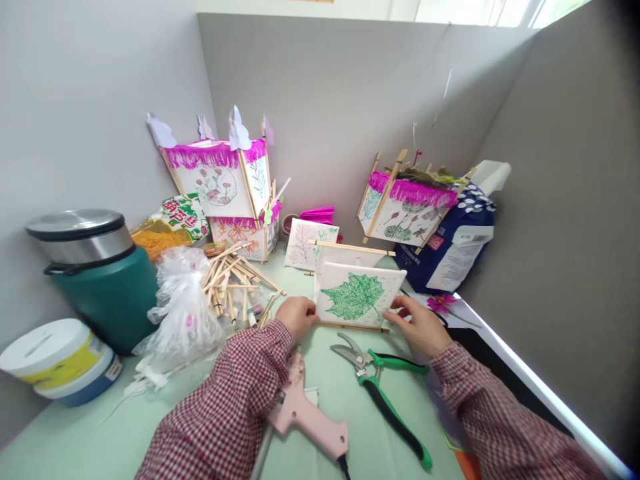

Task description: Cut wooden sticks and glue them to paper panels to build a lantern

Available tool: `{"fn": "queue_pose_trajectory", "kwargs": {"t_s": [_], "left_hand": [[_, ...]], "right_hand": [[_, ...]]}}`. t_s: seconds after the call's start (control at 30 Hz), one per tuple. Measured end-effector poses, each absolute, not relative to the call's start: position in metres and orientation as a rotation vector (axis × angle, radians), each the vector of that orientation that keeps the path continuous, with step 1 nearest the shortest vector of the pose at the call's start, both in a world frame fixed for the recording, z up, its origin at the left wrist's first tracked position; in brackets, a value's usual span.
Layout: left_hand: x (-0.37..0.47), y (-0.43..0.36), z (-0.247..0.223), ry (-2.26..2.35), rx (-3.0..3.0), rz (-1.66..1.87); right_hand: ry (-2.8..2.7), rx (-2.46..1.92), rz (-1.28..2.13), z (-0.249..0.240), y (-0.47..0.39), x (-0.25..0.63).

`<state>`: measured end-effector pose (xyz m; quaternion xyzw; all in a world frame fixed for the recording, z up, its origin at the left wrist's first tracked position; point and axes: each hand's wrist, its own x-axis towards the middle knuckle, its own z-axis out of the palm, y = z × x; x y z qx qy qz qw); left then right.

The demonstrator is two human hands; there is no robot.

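Observation:
A white panel with a green leaf print (pixel 356 295) stands almost upright on the table, leaning against a frame of thin wooden sticks (pixel 345 247). My left hand (pixel 299 316) is closed at its lower left corner, fingertips partly hidden behind the edge. At the right edge, my right hand (pixel 417 325) pinches the same panel between thumb and fingers. Just in front lie green-handled pruning shears (pixel 373 363) with their blades apart. A pink hot glue gun (pixel 305 410) rests under my left forearm, its nozzle end partly covered by the sleeve.
To the left are a pile of wooden sticks (pixel 240 277), a plastic bag (pixel 185 307), a green vacuum pot (pixel 105 287) and stacked tubs (pixel 63 360). Fringed paper lanterns (pixel 220 183) stand behind; another lantern (pixel 407 207) is by a dark blue bag (pixel 460 247). Grey partitions (pixel 325 100) enclose the table.

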<state>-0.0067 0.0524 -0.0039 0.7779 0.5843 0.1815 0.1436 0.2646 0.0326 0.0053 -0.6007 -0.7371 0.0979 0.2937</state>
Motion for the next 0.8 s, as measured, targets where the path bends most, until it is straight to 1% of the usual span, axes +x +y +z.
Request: {"fn": "queue_pose_trajectory", "kwargs": {"t_s": [0.07, 0.13, 0.33, 0.5, 0.8], "left_hand": [[-0.006, 0.053, -0.004, 1.687, 2.236, 0.525], [-0.005, 0.053, -0.005, 1.685, 2.231, 0.536], [-0.004, 0.052, -0.006, 1.662, 2.232, 0.581], [-0.003, 0.053, -0.006, 1.644, 2.213, 0.571], [0.0, 0.054, -0.005, 1.657, 2.207, 0.559]], "right_hand": [[-2.046, -1.526, 0.533, -0.003, 0.044, 0.269], [-2.086, -1.477, 0.619, -0.012, 0.051, 0.271], [-2.103, -1.399, 0.617, -0.028, 0.052, 0.268], [-2.103, -1.332, 0.676, -0.025, 0.056, 0.268], [-2.074, -1.385, 0.706, -0.019, 0.055, 0.266]]}}
